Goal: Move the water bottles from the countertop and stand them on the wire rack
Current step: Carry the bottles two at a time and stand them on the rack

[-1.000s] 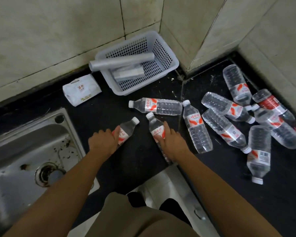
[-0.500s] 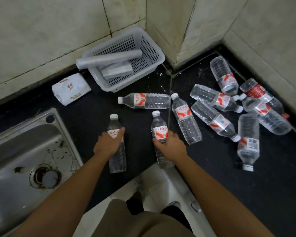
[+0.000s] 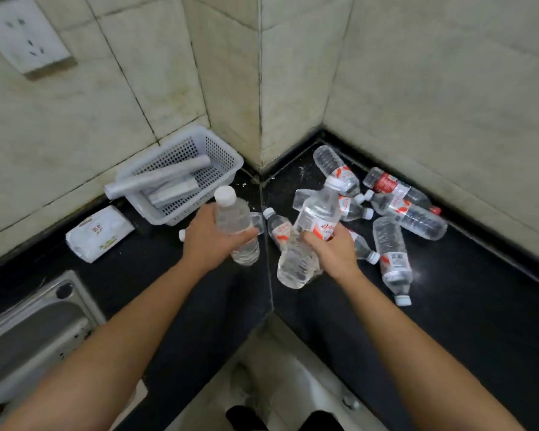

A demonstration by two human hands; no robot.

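Over the black desk [image 3: 479, 321] corner: left hand [image 3: 206, 237] grips left bottle [image 3: 234, 220], right hand [image 3: 335, 251] grips right bottle [image 3: 313, 225], both raised. Loose bottles [image 3: 411, 216] lie heaped behind right hand. White basket [image 3: 221, 157] and tissue pack [image 3: 98, 233] sit behind left.

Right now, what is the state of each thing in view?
left hand: grips a bottle
right hand: grips a bottle
left bottle: capped, in the air, nearly upright
right bottle: capped, in the air, tilted
other bottles: lying sideways on the countertop
basket: holds grey rolls
wall socket: nothing plugged in
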